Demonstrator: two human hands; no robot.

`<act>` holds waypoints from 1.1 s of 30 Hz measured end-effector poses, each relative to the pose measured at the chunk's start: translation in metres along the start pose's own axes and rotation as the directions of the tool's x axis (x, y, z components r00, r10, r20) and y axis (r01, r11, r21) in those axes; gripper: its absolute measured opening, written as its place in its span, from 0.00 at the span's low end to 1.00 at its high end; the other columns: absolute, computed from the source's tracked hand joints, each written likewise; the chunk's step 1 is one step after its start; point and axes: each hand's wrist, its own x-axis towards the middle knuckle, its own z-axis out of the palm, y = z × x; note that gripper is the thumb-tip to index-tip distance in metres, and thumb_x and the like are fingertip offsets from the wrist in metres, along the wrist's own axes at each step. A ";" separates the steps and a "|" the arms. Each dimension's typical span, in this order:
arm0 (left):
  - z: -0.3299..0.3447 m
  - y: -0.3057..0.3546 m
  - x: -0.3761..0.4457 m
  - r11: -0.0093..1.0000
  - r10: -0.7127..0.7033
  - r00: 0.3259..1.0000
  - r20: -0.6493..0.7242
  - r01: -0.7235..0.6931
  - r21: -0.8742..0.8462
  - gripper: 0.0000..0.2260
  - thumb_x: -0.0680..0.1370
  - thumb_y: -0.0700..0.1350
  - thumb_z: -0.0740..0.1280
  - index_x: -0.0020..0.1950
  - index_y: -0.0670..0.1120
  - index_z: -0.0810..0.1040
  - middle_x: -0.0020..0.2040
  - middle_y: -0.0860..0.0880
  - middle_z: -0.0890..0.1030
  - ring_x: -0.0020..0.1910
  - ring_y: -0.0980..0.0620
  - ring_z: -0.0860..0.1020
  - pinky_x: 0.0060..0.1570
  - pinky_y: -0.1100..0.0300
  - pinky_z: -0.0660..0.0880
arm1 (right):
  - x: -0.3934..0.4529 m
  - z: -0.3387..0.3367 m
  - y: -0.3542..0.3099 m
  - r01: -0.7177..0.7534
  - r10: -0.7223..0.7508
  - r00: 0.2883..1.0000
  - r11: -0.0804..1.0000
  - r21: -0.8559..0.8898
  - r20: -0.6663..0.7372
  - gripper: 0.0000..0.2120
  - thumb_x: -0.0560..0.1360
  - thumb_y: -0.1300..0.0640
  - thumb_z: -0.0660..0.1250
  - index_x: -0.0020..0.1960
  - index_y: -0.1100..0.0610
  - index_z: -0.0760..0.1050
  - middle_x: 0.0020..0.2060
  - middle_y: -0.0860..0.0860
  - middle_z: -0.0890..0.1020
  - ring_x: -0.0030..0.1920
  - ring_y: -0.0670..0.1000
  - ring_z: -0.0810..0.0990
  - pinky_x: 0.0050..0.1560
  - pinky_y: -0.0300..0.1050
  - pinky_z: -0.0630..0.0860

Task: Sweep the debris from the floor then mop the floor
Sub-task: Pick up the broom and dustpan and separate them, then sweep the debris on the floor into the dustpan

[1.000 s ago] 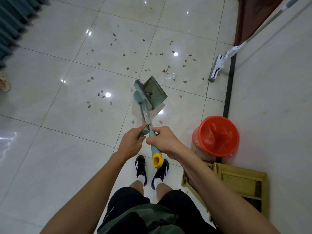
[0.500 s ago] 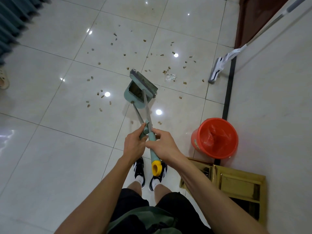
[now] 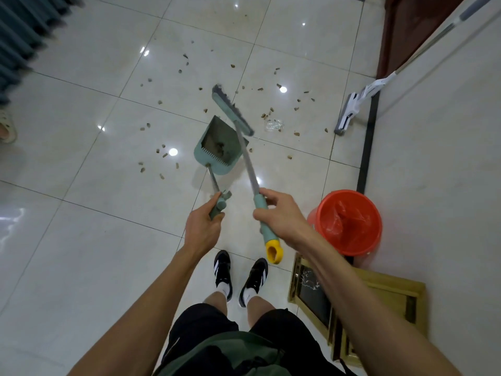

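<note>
My left hand (image 3: pixel 202 228) grips the handle of a teal long-handled dustpan (image 3: pixel 218 146), whose pan sits low over the white tiled floor (image 3: pixel 81 240) with some dirt inside. My right hand (image 3: pixel 282 215) grips the teal handle of a broom (image 3: pixel 232 109) with a yellow end cap; its brush head is lifted just beyond the pan. Small brown debris (image 3: pixel 162 154) is scattered over the tiles left, beyond and right of the pan, with a clear plastic scrap (image 3: pixel 274 125) to the right. A white flat mop (image 3: pixel 352 111) leans against the right wall.
A red bucket (image 3: pixel 349 221) lined with a red bag stands by the right wall. A gold-framed panel (image 3: pixel 360 308) lies on the floor near my right foot. Grey curtain folds (image 3: pixel 24 36) hang at top left, and a sandalled foot (image 3: pixel 6 126) shows at the left edge.
The broom and dustpan, held together before, have come apart. My right hand moved the broom to the right and its head farther out; my left hand keeps the dustpan.
</note>
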 end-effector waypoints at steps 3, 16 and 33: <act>-0.011 -0.008 0.002 0.999 -0.004 1.000 0.008 0.003 0.040 0.24 0.78 0.43 0.69 0.71 0.60 0.72 0.50 0.55 0.83 0.41 0.57 0.78 0.41 0.62 0.77 | 0.008 -0.022 -0.001 0.060 -0.062 0.998 0.992 -0.109 -0.008 0.27 0.71 0.61 0.71 0.69 0.49 0.73 0.53 0.47 0.78 0.52 0.54 0.80 0.49 0.48 0.82; -0.022 -0.003 -0.005 0.974 -0.098 0.994 -0.044 0.087 -0.209 0.21 0.77 0.41 0.68 0.67 0.59 0.77 0.51 0.57 0.84 0.48 0.61 0.80 0.49 0.63 0.77 | 0.007 -0.033 0.017 0.091 -0.094 0.995 0.990 -0.109 -0.017 0.34 0.72 0.64 0.70 0.75 0.46 0.67 0.52 0.37 0.75 0.43 0.50 0.80 0.40 0.42 0.79; -0.059 -0.020 -0.032 0.975 -0.171 0.967 -0.187 0.140 -0.172 0.21 0.77 0.46 0.69 0.64 0.69 0.73 0.49 0.62 0.83 0.46 0.60 0.80 0.46 0.59 0.80 | 0.012 -0.033 0.044 -0.012 0.014 1.000 0.988 -0.153 0.008 0.33 0.74 0.61 0.70 0.76 0.49 0.65 0.59 0.48 0.74 0.53 0.56 0.79 0.50 0.51 0.82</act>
